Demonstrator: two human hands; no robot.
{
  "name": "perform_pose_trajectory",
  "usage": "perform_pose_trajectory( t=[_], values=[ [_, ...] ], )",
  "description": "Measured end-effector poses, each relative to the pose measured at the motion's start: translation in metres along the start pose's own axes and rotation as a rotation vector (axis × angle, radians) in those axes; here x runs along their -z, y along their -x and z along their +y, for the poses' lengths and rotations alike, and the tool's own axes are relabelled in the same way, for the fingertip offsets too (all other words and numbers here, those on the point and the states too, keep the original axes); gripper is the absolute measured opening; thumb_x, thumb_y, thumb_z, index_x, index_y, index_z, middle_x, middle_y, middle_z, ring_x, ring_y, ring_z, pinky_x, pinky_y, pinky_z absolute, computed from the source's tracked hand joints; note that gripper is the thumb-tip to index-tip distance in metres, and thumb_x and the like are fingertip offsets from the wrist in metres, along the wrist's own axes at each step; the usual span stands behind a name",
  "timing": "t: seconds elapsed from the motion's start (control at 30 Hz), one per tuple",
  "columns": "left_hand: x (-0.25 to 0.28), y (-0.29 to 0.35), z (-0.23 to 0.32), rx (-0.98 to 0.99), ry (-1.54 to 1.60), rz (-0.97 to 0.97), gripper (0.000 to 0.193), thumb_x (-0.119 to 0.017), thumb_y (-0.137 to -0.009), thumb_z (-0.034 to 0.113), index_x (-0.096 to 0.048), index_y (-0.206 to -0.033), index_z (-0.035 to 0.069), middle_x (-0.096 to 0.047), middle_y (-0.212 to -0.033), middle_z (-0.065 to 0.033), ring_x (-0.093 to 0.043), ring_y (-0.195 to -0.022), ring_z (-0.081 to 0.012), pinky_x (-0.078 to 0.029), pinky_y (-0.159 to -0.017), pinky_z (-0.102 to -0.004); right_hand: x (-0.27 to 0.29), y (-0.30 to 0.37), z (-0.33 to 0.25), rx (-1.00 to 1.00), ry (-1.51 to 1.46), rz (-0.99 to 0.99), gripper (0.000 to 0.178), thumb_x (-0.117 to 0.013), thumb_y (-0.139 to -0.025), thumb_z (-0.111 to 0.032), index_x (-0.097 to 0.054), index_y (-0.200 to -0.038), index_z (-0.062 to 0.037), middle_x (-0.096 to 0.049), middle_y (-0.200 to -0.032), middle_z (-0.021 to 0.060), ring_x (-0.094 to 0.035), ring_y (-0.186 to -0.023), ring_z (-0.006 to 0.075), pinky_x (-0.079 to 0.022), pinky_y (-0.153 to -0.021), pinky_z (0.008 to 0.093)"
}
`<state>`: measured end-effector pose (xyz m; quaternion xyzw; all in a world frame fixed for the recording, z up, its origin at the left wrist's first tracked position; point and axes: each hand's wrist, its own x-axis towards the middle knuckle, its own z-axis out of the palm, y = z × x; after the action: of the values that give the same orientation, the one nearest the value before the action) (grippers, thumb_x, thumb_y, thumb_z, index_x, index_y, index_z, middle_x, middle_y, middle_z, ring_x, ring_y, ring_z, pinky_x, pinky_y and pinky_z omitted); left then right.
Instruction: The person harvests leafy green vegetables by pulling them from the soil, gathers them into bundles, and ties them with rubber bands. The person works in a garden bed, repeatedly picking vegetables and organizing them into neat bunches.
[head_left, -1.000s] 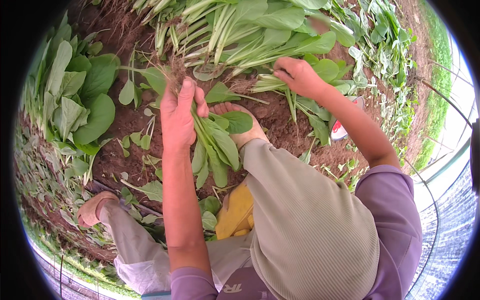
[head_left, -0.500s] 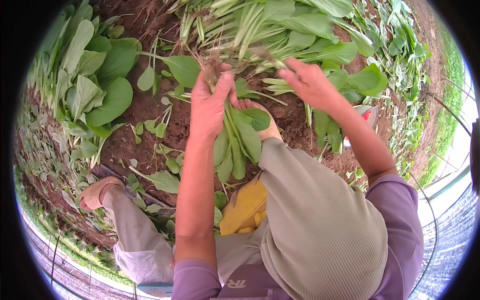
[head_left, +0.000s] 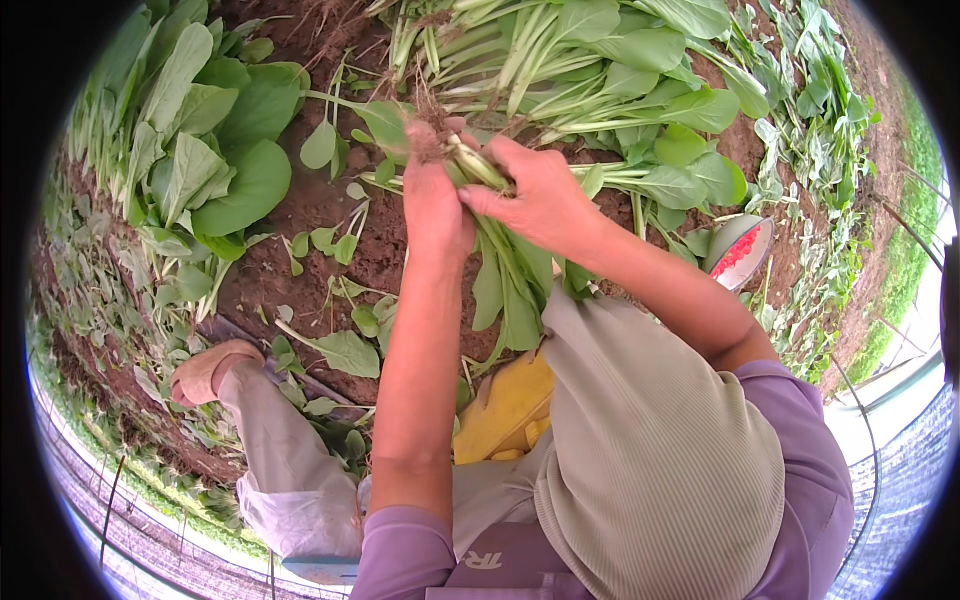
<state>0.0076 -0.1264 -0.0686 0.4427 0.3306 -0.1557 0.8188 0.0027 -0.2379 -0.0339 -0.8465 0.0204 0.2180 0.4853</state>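
My left hand [head_left: 437,210] is closed around the stems of a small bunch of leafy greens [head_left: 515,310], just below the roots. Soil-covered roots [head_left: 428,142] stick out above it, and the broad leaves hang down toward my knee. Against the same bunch, my right hand [head_left: 540,195] grips pale stems between thumb and fingers. The exact parting between the two hands' stems is hidden by the fingers. Just beyond both hands lies a heap of pulled greens [head_left: 560,75], roots toward the left and leaves toward the right.
Another leafy pile [head_left: 220,165] stands at the left. Loose leaves lie on the brown soil [head_left: 310,220]. A bowl with red contents [head_left: 740,255] sits right of my right forearm. Something yellow [head_left: 505,405] is beneath me, beside my bent leg. Wilted greens [head_left: 800,90] line the far right.
My right hand has come from over the heap, where it held a blurred rooted stem, leftward to the bunch in my left hand. The view has shifted slightly.
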Motion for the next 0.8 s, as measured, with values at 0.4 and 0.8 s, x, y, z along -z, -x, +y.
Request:
perform_pose_trajectory(
  t=[0.4,0.8],
  values=[
    [-0.006,0.008,0.018,-0.009,-0.015,-0.074,0.048,-0.031,-0.089,0.041,-0.046,-0.106,-0.002,-0.052,-0.099,-0.0103,-0.048,-0.093,-0.0187,-0.036,-0.086,-0.0305,-0.01,-0.014,0.012,-0.122,-0.175,0.024,0.025,-0.061,-0.071,-0.016,-0.057,-0.086,0.0038,-0.057,-0.067,0.0061,-0.048,-0.057,0.0101,-0.043,-0.057,0.0255],
    [0.006,0.006,0.022,0.003,-0.019,-0.169,0.036,-0.043,-0.089,0.025,-0.043,-0.113,-0.002,-0.053,-0.099,-0.0109,-0.054,-0.088,-0.016,-0.043,-0.078,-0.027,-0.01,-0.014,0.005,-0.168,-0.504,0.034,0.022,-0.058,-0.076,-0.013,-0.057,-0.092,0.0022,-0.05,-0.063,-0.0016,-0.04,-0.048,0.0028,-0.033,-0.043,0.0186]
  ],
)
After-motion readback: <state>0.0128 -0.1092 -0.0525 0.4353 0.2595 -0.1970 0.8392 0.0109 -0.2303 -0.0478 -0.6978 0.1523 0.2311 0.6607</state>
